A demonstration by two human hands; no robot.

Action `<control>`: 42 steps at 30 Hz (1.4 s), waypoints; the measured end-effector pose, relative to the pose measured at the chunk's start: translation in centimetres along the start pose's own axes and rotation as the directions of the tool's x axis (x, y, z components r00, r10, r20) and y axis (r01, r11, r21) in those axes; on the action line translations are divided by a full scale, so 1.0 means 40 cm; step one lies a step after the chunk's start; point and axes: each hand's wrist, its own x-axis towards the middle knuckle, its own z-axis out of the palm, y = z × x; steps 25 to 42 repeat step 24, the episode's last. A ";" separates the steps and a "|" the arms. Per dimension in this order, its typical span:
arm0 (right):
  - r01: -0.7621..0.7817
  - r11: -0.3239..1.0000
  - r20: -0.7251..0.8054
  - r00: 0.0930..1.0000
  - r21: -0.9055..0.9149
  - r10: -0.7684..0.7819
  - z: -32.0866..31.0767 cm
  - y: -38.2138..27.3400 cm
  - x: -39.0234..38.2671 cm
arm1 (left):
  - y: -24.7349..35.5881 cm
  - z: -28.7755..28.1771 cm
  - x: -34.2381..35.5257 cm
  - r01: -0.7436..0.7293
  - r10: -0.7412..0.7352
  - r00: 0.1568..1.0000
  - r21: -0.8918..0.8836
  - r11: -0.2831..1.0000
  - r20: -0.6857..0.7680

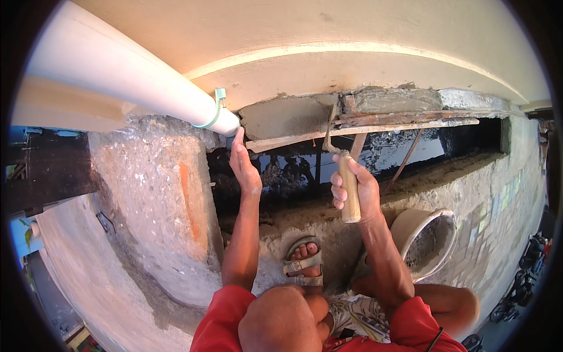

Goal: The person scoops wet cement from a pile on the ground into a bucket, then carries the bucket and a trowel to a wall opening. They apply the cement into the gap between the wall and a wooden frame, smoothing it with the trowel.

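My right hand [366, 186] is wrapped around the wooden handle of a trowel [350, 196]. The trowel's thin blade, seen nearly edge-on, points up against the wet grey mortar [287, 117] along the wall's base. My left hand [245, 170] is raised with its fingers stretched out together. Its fingertips are at the lower end of a white pipe [170, 88], touching or very close to it. Wooden strips [404, 127] run along the lower edge of the mortar, above a dark channel of water [293, 167].
A white bucket [399, 232] with grey residue inside stands beside my right forearm. A pale green clamp [220, 100] encircles the pipe. Thin wooden props [404, 161] slant into the channel. A rough concrete block [146, 188] borders the channel's left end. My sandalled foot [304, 261] is at its near edge.
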 end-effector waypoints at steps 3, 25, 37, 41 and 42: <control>-0.001 0.995 0.029 1.000 0.097 -0.002 0.014 0.014 0.004 | -0.001 -0.003 -0.002 -0.018 0.018 1.000 0.029 0.999 0.004; 0.099 0.648 -0.013 0.986 -0.755 -0.166 0.098 0.019 -0.044 | -0.011 -0.044 0.007 -0.101 0.113 0.992 0.203 0.974 -0.048; 0.099 0.648 -0.013 0.986 -0.755 -0.166 0.098 0.019 -0.044 | -0.011 -0.044 0.007 -0.101 0.113 0.992 0.203 0.974 -0.048; 0.099 0.648 -0.013 0.986 -0.755 -0.166 0.098 0.019 -0.044 | -0.011 -0.044 0.007 -0.101 0.113 0.992 0.203 0.974 -0.048; 0.099 0.648 -0.013 0.986 -0.755 -0.166 0.098 0.019 -0.044 | -0.011 -0.044 0.007 -0.101 0.113 0.992 0.203 0.974 -0.048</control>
